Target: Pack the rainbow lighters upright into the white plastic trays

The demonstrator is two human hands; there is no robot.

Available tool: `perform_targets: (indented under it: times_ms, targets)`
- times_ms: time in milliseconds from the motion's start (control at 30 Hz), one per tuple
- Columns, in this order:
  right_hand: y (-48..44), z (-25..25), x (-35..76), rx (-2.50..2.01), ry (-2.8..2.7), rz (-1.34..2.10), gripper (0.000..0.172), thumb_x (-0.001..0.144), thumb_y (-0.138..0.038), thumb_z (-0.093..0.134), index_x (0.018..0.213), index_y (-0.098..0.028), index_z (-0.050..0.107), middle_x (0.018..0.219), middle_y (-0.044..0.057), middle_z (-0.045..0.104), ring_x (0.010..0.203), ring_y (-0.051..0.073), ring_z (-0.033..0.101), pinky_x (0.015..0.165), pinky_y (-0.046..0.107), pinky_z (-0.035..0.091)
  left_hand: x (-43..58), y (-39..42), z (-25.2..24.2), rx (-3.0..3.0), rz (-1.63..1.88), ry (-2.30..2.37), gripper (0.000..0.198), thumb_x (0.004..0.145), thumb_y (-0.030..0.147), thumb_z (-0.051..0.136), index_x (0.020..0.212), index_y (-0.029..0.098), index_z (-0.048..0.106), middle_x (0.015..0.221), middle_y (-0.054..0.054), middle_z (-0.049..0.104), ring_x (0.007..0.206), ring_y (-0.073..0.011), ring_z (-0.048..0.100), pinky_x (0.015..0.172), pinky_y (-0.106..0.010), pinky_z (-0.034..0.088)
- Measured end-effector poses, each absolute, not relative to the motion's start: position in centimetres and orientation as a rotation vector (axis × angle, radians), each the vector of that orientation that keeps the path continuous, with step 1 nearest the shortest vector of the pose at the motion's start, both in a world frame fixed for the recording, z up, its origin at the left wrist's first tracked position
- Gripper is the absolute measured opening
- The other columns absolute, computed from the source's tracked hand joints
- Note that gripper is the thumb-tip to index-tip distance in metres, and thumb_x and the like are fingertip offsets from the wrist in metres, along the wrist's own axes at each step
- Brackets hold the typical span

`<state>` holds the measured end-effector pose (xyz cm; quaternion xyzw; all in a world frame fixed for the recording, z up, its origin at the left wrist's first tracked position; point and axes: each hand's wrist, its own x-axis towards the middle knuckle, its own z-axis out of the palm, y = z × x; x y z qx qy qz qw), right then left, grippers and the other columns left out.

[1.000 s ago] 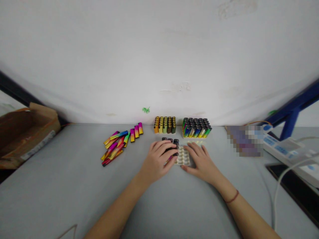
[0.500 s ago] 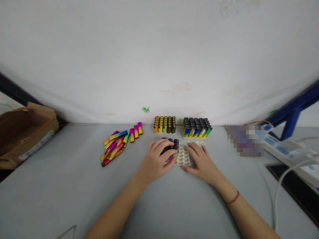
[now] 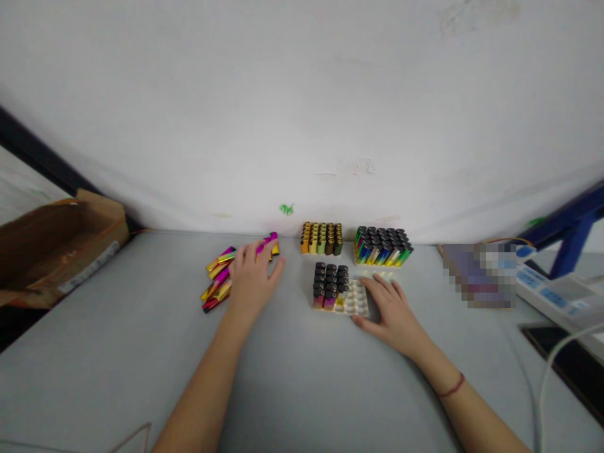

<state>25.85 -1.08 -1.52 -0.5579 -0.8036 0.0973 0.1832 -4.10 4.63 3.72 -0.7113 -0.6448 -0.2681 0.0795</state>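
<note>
Over the right side of a pile of shiny multicoloured cylinders (image 3: pixel 218 287) is my left hand (image 3: pixel 251 275), its fingers apart and partly covering some of them. Resting against the right edge of a white tray (image 3: pixel 362 302) is my right hand (image 3: pixel 391 313), thumb and fingers spread around the tray's corner. Black-topped lighters (image 3: pixel 325 286) stand upright in the tray's left part, and bare pockets show in its right part.
Behind the tray stand a block of yellow and dark lighters (image 3: pixel 321 240) and a block of black-topped colourful ones (image 3: pixel 382 246). A cardboard box (image 3: pixel 101 220) is at left; a power strip (image 3: pixel 550 290), white cable and dark flat object (image 3: pixel 570 371) lie at right.
My left hand has moved left from the tray's lighters to the loose pile, uncovering the tray's filled part. My right hand stays at the tray. The view has shifted slightly.
</note>
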Motion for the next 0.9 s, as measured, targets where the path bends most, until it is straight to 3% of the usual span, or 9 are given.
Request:
perform_targets:
  times_ms: [100, 167, 300, 433, 533, 733, 900]
  targets:
    - [-1.1, -1.5, 25.8, -1.561, -2.270, 0.257, 0.065, 0.086, -0.050, 0.057, 0.142, -0.021, 0.043, 0.144, 0.014, 0.053, 0.141, 0.036, 0.037, 0.114, 0.062, 0.024, -8.7, 5.3, 3.5, -1.838, -0.581, -2.386, 0.063, 0.087, 0.063, 0.049, 0.139, 0.027, 0.053, 0.149, -0.018, 0.043, 0.139, -0.0475, 0.029, 0.104, -0.072, 0.029]
    - [-1.2, -1.5, 25.8, -1.561, -2.277, 0.247, 0.064, 0.086, -0.050, 0.057, 0.142, -0.022, 0.043, 0.144, 0.014, 0.054, 0.141, 0.036, 0.037, 0.113, 0.062, 0.024, -11.5, 5.7, 3.1, -1.737, -0.515, -2.636, 0.073, 0.082, 0.072, 0.048, 0.141, 0.028, 0.050, 0.152, -0.019, 0.038, 0.140, -0.0519, 0.025, 0.101, -0.078, 0.025]
    - [-1.1, -1.6, 25.8, -1.577, -2.295, 0.250, 0.064, 0.087, -0.050, 0.057, 0.142, -0.021, 0.043, 0.144, 0.014, 0.053, 0.141, 0.037, 0.036, 0.112, 0.063, 0.025, -14.1, 6.4, 1.9, -1.866, -0.478, -2.710, 0.069, 0.086, 0.069, 0.041, 0.142, 0.028, 0.049, 0.150, -0.017, 0.043, 0.140, -0.0470, 0.031, 0.103, -0.076, 0.025]
    - [-1.1, -1.8, 25.9, -1.578, -2.302, 0.253, 0.064, 0.087, -0.051, 0.055, 0.142, -0.020, 0.042, 0.145, 0.014, 0.052, 0.141, 0.036, 0.035, 0.113, 0.062, 0.024, -13.2, 7.2, 0.7, -2.069, -0.453, -2.515, 0.057, 0.091, 0.056, 0.041, 0.137, 0.025, 0.052, 0.143, -0.014, 0.051, 0.133, -0.0320, 0.045, 0.109, -0.055, 0.035]
    - [-1.1, -1.7, 25.8, -1.574, -2.302, 0.251, 0.064, 0.088, -0.051, 0.055, 0.142, -0.020, 0.042, 0.145, 0.014, 0.052, 0.142, 0.036, 0.035, 0.113, 0.063, 0.024, -11.9, 7.4, 0.1, -2.159, -0.499, -2.350, 0.053, 0.091, 0.051, 0.044, 0.133, 0.022, 0.056, 0.138, -0.012, 0.056, 0.126, -0.0279, 0.051, 0.109, -0.045, 0.038]
    - [-1.1, -1.7, 25.8, -1.564, -2.308, 0.229, 0.064, 0.087, -0.049, 0.056, 0.143, -0.020, 0.042, 0.144, 0.014, 0.053, 0.141, 0.036, 0.037, 0.112, 0.063, 0.025, -8.2, 6.8, -0.3, -2.140, -0.531, -2.266, 0.052, 0.091, 0.048, 0.048, 0.132, 0.019, 0.058, 0.133, -0.017, 0.056, 0.126, -0.0316, 0.051, 0.107, -0.047, 0.039]
    - [-1.1, -1.9, 25.9, -1.569, -2.308, 0.230, 0.065, 0.088, -0.050, 0.056, 0.144, -0.021, 0.040, 0.145, 0.014, 0.052, 0.141, 0.036, 0.036, 0.113, 0.063, 0.025, -5.1, 5.9, 0.5, -2.001, -0.541, -2.387, 0.047, 0.093, 0.049, 0.045, 0.126, 0.022, 0.064, 0.135, -0.021, 0.053, 0.130, -0.0375, 0.047, 0.104, -0.060, 0.038]
